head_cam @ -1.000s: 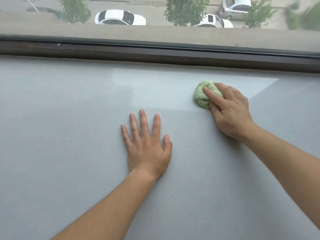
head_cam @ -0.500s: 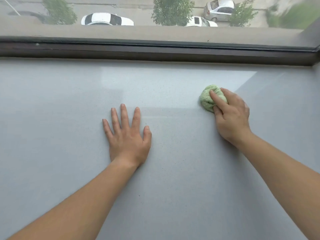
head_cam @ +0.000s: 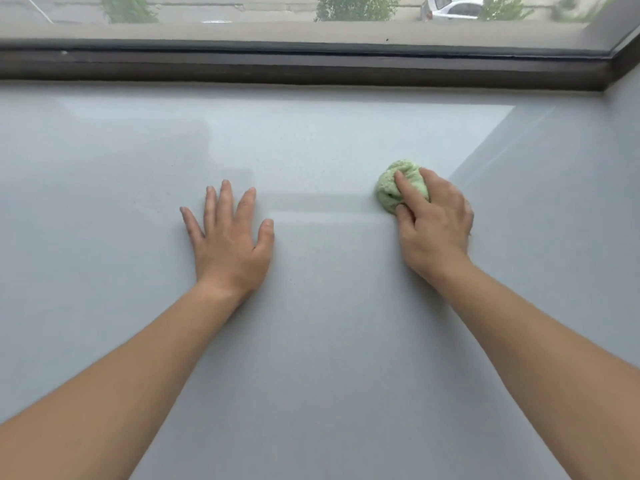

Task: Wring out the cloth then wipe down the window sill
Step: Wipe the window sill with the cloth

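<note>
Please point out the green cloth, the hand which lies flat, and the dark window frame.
green cloth [head_cam: 388,188], head view: bare upper left part.
left hand [head_cam: 230,247], head view: back of hand.
window frame [head_cam: 311,69], head view: bottom rail.

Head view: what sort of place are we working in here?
Probably an upper-floor room at a window: a wide grey window sill, a dark window frame, and a parked car on the street far below.

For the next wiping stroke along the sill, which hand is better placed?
The right hand: its fingers press the bunched green cloth onto the grey sill. The left hand lies flat and empty, fingers spread, apparently only bracing.
</note>
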Motion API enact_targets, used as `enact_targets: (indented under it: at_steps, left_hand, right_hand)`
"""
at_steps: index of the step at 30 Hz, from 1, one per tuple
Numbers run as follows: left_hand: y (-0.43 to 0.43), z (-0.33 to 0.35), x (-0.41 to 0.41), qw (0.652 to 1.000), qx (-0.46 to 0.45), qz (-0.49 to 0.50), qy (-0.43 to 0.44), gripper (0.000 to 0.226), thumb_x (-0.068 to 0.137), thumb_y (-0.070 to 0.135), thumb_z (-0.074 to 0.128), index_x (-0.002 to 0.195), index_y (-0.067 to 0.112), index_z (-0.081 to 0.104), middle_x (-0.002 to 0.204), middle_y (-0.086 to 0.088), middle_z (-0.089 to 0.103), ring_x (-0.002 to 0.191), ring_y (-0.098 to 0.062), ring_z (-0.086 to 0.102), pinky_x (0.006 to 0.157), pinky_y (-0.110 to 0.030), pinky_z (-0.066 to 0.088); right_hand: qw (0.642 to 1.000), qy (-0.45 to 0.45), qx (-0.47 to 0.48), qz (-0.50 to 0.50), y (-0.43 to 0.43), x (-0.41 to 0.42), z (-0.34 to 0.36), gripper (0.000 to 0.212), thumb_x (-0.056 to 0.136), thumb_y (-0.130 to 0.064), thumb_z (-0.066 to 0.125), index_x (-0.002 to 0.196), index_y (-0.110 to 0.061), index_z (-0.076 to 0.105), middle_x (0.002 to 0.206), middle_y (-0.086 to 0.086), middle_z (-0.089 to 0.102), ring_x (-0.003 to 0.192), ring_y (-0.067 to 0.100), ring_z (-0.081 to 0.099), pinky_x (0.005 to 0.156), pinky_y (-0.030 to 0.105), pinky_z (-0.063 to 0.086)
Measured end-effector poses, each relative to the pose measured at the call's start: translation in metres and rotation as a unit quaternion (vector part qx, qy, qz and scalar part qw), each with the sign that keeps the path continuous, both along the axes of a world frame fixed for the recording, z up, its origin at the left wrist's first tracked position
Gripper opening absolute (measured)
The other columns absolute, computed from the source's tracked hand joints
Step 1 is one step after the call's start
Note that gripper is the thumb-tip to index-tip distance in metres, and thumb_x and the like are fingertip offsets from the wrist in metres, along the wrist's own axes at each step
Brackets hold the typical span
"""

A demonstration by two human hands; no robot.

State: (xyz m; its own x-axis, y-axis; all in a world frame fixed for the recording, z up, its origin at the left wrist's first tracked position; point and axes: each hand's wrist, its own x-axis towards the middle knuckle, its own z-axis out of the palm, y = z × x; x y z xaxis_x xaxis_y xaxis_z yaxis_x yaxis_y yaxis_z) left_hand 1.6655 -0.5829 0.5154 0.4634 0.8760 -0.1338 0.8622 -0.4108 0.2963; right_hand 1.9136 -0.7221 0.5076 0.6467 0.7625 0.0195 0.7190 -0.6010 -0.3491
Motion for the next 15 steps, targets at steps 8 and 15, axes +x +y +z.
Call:
enact_targets:
  at_steps: [8, 15]
  left_hand:
    - [-0.149, -0.004, -0.043, 1.0, -0.014, -0.018, -0.015, 0.064, 0.096, 0.05, 0.023, 0.154, 0.025, 0.029, 0.167, -0.007, 0.006, 0.154, -0.022, -0.007, 0.121, -0.053, -0.008]
    - [-0.159, -0.01, -0.048, 0.995, 0.032, -0.057, 0.076, 0.065, 0.098, 0.051, 0.018, 0.158, 0.025, 0.015, 0.167, -0.009, -0.002, 0.153, -0.026, -0.012, 0.121, -0.056, -0.004]
  right_hand:
    - [0.967, -0.026, -0.002, 0.253, -0.092, -0.078, -0.004, 0.049, 0.093, -0.033, 0.044, 0.141, -0.042, 0.046, 0.151, -0.001, 0.041, 0.137, 0.031, 0.036, 0.113, 0.05, 0.022]
    - [0.999, -0.001, 0.003, 0.034, -0.07, -0.057, 0.001, 0.047, 0.095, -0.031, 0.046, 0.14, -0.041, 0.047, 0.151, 0.001, 0.039, 0.136, 0.034, 0.033, 0.113, 0.049, 0.019]
